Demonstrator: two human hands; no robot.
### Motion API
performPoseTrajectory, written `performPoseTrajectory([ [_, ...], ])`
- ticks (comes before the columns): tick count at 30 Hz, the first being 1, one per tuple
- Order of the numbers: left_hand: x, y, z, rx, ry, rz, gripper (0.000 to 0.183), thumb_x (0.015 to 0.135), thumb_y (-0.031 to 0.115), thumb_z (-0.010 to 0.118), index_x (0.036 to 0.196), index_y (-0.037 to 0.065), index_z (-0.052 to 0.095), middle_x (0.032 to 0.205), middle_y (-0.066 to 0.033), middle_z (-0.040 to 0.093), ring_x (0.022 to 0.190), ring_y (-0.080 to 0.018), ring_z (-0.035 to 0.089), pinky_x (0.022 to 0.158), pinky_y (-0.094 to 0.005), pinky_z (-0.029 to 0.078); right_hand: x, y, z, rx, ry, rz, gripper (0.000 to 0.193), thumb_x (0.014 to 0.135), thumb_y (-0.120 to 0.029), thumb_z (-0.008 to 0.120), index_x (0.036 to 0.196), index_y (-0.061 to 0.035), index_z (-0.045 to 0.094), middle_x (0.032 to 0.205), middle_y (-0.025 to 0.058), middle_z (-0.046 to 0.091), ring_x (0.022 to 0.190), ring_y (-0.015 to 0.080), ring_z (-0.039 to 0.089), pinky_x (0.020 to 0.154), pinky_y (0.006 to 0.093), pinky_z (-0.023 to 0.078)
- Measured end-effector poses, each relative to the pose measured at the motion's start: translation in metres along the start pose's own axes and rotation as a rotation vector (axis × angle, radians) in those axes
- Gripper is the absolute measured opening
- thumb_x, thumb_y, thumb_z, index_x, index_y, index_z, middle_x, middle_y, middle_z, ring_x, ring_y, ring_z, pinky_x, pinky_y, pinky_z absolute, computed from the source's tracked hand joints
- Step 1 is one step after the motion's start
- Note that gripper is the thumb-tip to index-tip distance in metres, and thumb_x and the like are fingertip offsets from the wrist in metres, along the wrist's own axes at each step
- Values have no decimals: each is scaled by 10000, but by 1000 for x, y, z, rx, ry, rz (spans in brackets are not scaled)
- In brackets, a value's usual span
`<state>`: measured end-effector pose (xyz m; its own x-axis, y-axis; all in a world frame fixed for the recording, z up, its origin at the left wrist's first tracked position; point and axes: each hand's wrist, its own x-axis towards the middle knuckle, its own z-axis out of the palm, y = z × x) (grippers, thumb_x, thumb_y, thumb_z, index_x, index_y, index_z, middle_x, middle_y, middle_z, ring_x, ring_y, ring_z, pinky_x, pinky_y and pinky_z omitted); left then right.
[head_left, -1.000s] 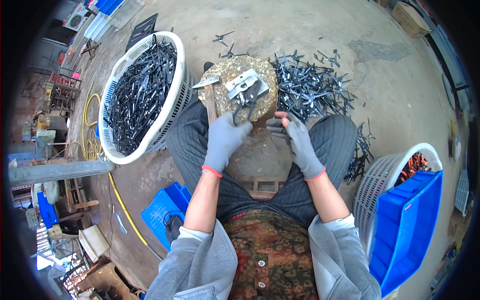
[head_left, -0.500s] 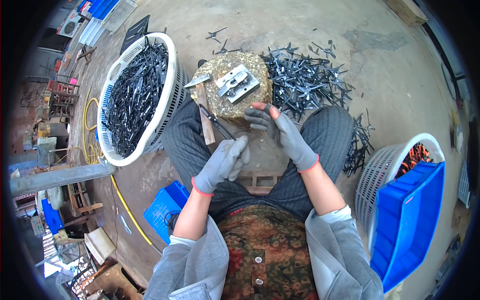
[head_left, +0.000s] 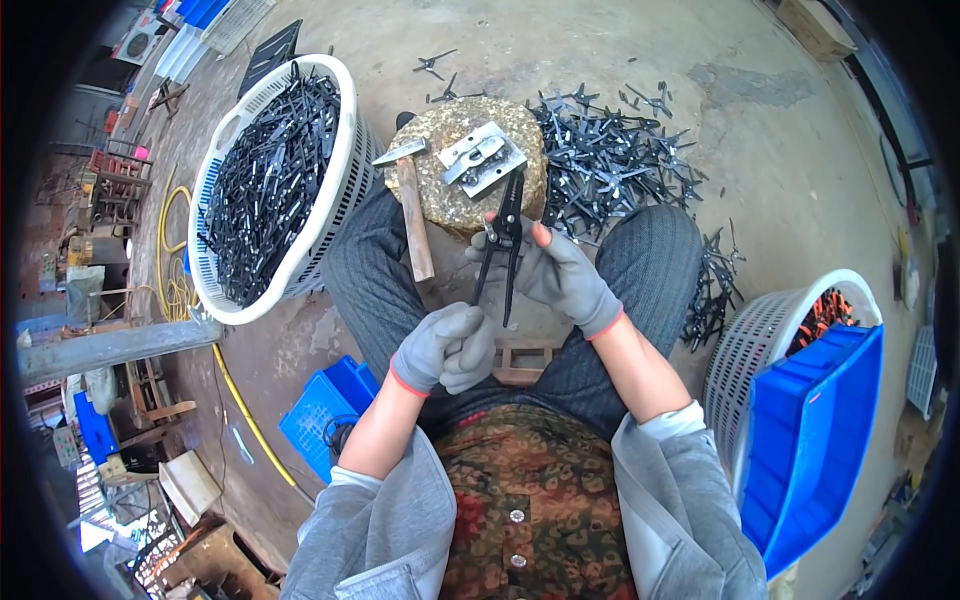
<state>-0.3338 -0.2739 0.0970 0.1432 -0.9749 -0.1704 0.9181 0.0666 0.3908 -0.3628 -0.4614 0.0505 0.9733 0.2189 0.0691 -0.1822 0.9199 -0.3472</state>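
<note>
Black pliers (head_left: pixel 508 215) reach from left hand (head_left: pixel 445 347) to right hand (head_left: pixel 570 282).

Black pliers (head_left: pixel 507 232) lifted off the metal block (head_left: pixel 484 160) and reoriented.
Left hand (head_left: pixel 446 348) has drawn back toward the body, retaining one handle end. Tool head, directed toward the hammer (head_left: pixel 411 205) half a second earlier, now points away from the person; handles now show spread. Right hand (head_left: pixel 562 277), previously apart, is at the pivot, fingers behind it.
</note>
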Motion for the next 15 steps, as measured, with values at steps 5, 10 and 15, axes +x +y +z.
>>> performPoseTrajectory([
  [5,13,7,-27,941,780,-110,339,914,296,510,1045,-13,558,634,-123,570,538,-233,591,564,-285,499,2,4,-15,-210,184,-59,344,944,-159,497,1249,-5,459,1205,155,548,1078,238,580,823,310,528],
  [10,39,-15,-35,1913,910,504,740,752,267,695,1311,-44,323,1066,-235,543,911,-342,585,798,-390,468,5,21,-29,-511,424,-152,345,944,-202,514,1212,15,489,1165,132,581,1083,213,574,846,288,507],
  [15,68,-27,-47,1879,1118,162,1007,688,274,735,1398,-69,108,1154,-254,503,903,-391,589,779,-444,475,4,28,-26,-414,471,-231,327,948,-185,509,1195,29,515,1139,85,594,1040,136,556,937,268,415],
])
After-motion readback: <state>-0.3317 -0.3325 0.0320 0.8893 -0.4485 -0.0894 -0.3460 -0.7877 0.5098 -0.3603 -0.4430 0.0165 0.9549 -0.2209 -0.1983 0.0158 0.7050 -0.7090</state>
